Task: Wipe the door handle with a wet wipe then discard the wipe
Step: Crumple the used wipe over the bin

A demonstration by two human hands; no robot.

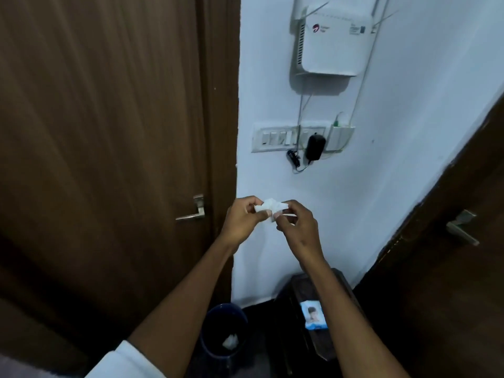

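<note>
A crumpled white wet wipe (81, 207) is pinched between both hands in front of the white wall. My left hand (243, 220) grips its left side and my right hand (296, 224) grips its right side. The silver lever door handle (193, 211) sits on the brown door (103, 148), to the left of my hands and apart from them. A dark blue bin (224, 334) stands on the floor below, with a white wad of tissue inside.
A dark wooden stool (311, 293) beside the bin carries a pack of wet wipes (314, 314). On the wall are a switch panel (289, 137) with a black adapter and a white router (331, 39). A second door with a handle (462, 227) is at the right.
</note>
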